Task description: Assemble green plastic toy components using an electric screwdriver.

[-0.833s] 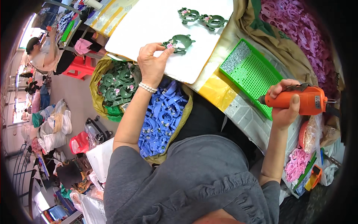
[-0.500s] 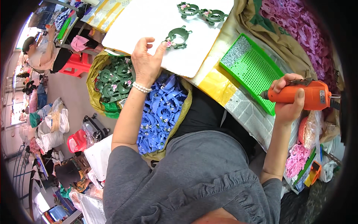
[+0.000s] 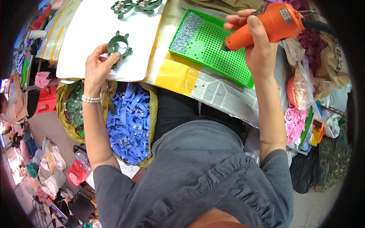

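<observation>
The left hand [image 3: 97, 66] pinches a dark green ring-shaped plastic piece [image 3: 118, 46] on the white board [image 3: 81, 34] near its front edge, while the right hand [image 3: 255, 41] grips an orange electric screwdriver [image 3: 266, 26] over the green perforated plastic tray [image 3: 205, 49]

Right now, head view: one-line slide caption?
Left hand holds green plastic ring; right hand grips orange electric screwdriver.

bare white board [image 3: 87, 41] around green ring [image 3: 118, 47], green tray [image 3: 213, 45] right
</observation>
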The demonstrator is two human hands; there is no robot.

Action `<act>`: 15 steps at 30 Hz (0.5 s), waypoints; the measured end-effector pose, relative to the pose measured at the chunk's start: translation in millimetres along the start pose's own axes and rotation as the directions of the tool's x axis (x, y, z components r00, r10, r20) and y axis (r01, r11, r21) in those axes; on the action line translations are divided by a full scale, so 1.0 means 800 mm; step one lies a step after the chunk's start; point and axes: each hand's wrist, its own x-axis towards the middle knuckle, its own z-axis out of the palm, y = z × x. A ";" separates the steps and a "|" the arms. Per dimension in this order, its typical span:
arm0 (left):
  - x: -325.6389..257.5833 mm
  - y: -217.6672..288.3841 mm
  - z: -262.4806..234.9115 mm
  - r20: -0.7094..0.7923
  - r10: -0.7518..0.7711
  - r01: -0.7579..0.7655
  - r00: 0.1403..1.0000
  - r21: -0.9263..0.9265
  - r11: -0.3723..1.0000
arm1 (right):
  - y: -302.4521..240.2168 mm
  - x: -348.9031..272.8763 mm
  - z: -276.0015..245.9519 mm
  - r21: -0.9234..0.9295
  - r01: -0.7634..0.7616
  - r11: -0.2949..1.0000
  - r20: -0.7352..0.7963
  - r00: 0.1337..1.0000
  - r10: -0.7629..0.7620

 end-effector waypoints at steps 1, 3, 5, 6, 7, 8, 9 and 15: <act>-0.002 0.001 0.001 0.032 -0.012 0.012 0.999 -0.008 1.000 | -0.002 0.003 0.006 -0.123 -0.007 0.992 -0.024 1.000 0.004; -0.011 0.015 0.005 0.049 -0.067 0.070 0.997 -0.070 0.995 | -0.001 0.008 0.010 -0.018 -0.012 1.000 -0.063 0.998 0.011; -0.014 0.010 0.004 0.140 -0.117 0.153 0.983 -0.280 0.948 | 0.005 0.015 0.014 0.157 -0.002 0.988 -0.091 0.996 0.017; -0.016 0.011 0.004 0.232 -0.143 0.240 0.962 -0.470 0.849 | 0.009 0.017 0.015 0.158 -0.005 0.987 -0.092 0.996 0.020; -0.019 0.013 0.009 0.312 -0.112 0.285 0.943 -0.592 0.754 | 0.012 0.017 0.015 0.184 -0.012 0.983 -0.035 0.999 0.019; -0.027 0.017 0.020 0.310 -0.129 0.309 0.942 -0.645 0.699 | 0.018 0.020 0.016 0.209 -0.020 0.978 0.021 1.000 0.016; -0.035 0.038 0.041 0.323 -0.135 0.330 0.937 -0.691 0.643 | 0.074 0.042 0.009 0.821 0.069 0.567 0.170 0.918 -0.359; -0.071 0.054 0.074 0.476 -0.004 0.445 0.880 -0.820 0.359 | 0.055 0.027 0.030 0.434 0.086 0.897 0.062 0.990 -0.126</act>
